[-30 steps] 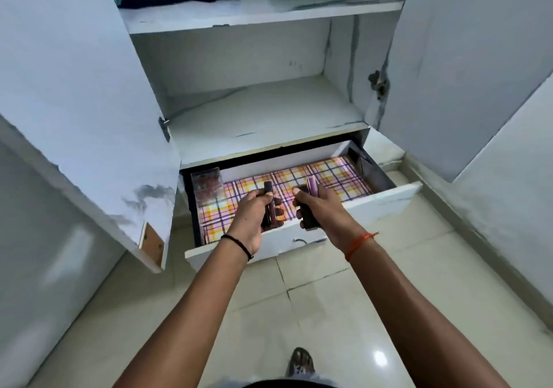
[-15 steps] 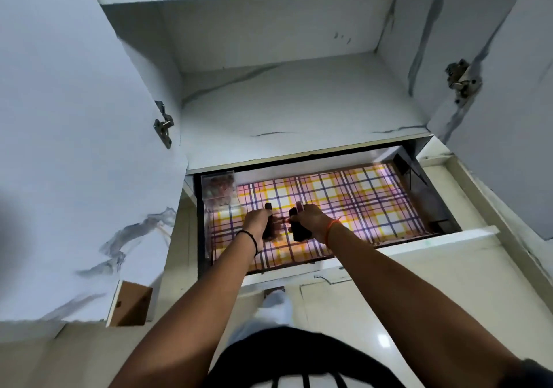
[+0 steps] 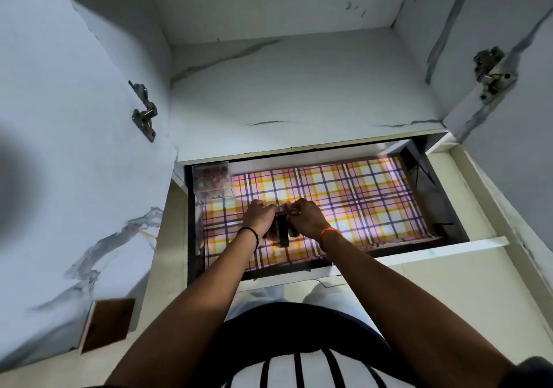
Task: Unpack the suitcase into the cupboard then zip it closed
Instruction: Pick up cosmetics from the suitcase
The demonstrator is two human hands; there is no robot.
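Note:
The cupboard's drawer (image 3: 449, 247) is pulled out, lined with a pink, yellow and purple plaid sheet (image 3: 359, 196). Both my hands are down inside it, close together left of its middle. My left hand (image 3: 258, 215) and my right hand (image 3: 305, 217) each curl round small dark tube-shaped items (image 3: 282, 233), which stand bunched between the palms on the liner. How many tubes each hand holds is hidden by the fingers. The suitcase is out of view.
A clear plastic box (image 3: 212, 179) with small reddish things sits in the drawer's back left corner. Above the drawer is a bare white shelf (image 3: 299, 94). Cupboard doors (image 3: 74, 148) stand open on both sides, with metal hinges (image 3: 493, 72). Pale floor tiles lie below.
I have leaned in closer over the drawer. Both hands have lowered the dark tubes from above the drawer front down onto the liner and drawn together.

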